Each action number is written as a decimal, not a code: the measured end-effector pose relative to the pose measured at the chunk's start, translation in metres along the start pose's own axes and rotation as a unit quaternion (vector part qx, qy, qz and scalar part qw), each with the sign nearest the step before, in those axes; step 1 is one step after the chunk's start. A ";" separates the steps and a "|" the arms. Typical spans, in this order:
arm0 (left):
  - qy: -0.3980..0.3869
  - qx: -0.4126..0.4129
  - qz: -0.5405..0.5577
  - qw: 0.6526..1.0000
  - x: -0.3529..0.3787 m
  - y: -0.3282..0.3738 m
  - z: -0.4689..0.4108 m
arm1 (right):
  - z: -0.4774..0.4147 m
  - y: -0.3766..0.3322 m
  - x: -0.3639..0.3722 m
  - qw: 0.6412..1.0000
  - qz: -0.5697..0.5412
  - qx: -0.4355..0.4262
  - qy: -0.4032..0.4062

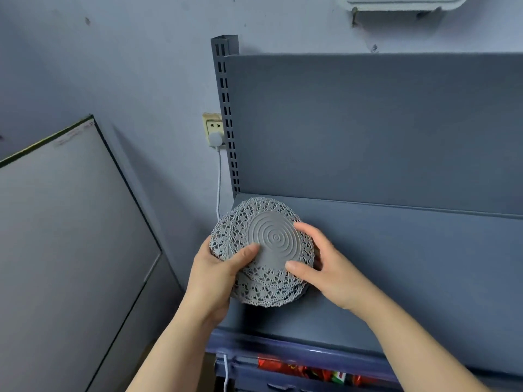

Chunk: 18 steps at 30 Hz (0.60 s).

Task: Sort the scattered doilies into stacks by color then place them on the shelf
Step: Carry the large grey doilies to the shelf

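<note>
Both hands hold one stack of grey doilies (271, 236) between them. The left hand (215, 275) pinches its left side, and the right hand (325, 270) curls round its right side. The stack is at the shelf (396, 264), so this colour looks nearly done. No other colours show. By the left hand, the stack pokes past the shelf's end, near the post (226, 108). Past the right hand, bare shelf runs on.

Two bare forearms rise from the lower edge and converge. The left hand (215, 275) grips the stack of doilies (268, 239) at its left rim, thumb pressed on top. The right hand (328, 264) curls round the right rim, thumb and forefinger spread apart.
</note>
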<state>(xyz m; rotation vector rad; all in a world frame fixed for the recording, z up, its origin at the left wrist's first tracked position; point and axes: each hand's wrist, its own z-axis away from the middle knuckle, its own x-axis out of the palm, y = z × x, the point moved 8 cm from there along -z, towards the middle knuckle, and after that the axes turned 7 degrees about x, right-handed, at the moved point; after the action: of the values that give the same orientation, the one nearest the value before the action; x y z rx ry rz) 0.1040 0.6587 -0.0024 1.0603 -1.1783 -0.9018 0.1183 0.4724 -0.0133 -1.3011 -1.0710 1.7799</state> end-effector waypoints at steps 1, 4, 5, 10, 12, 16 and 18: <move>-0.016 0.000 0.017 1.000 0.008 0.003 0.001 | 0.008 0.001 -0.006 0.999 -0.036 0.005 0.016; -0.069 -0.015 0.057 0.996 0.037 0.004 0.007 | 0.033 0.004 -0.025 0.990 -0.132 0.010 0.052; -0.087 -0.022 0.062 0.994 0.049 0.002 0.010 | 0.043 0.005 -0.033 0.986 -0.151 0.006 0.071; -0.151 -0.043 0.047 0.986 0.112 -0.016 0.031 | 0.098 0.026 -0.091 0.961 -0.171 0.001 0.218; -0.178 -0.051 0.037 0.982 0.144 -0.025 0.043 | 0.125 0.037 -0.116 0.952 -0.160 0.008 0.260; -0.240 -0.067 0.016 0.968 0.217 -0.046 0.074 | 0.185 0.070 -0.166 0.930 -0.151 0.034 0.334; -0.269 -0.075 0.010 0.960 0.257 -0.058 0.093 | 0.218 0.087 -0.193 0.916 -0.153 0.044 0.368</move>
<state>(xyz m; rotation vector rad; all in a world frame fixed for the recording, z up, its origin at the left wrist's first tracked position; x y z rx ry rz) 0.0562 0.3836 0.0151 0.6940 -1.5320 -1.2917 -0.0434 0.2172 0.0219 -1.4714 -0.6939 0.9517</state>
